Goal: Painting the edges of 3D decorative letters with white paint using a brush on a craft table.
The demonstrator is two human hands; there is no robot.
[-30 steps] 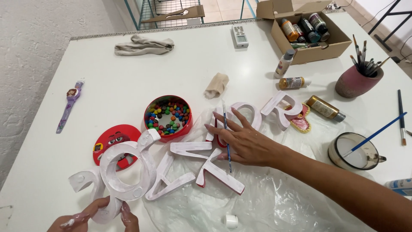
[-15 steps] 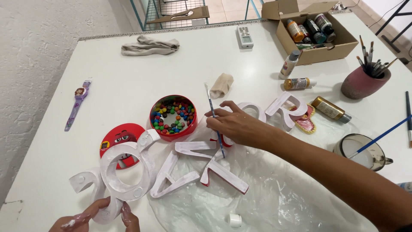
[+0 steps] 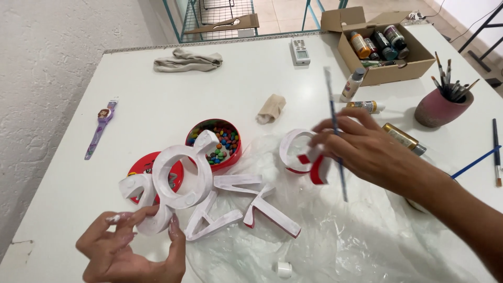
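Holding a paintbrush [image 3: 335, 137], right hand [image 3: 361, 149] grips a letter [image 3: 303, 153].

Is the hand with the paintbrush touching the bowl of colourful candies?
Apart. The head view shows the right hand over on the plastic sheet, with table between it and the candy bowl.

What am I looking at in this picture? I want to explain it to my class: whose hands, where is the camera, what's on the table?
A camera on a person's head looks down at their own bare hands over a white table. The right hand holds a thin paintbrush and a white and red letter. The left hand, its fingertips smeared with white paint, grips the end of a row of white-painted letters. Nearby lie a red bowl of coloured candies, a pot of brushes, a cardboard box of paint bottles and clear plastic sheeting.
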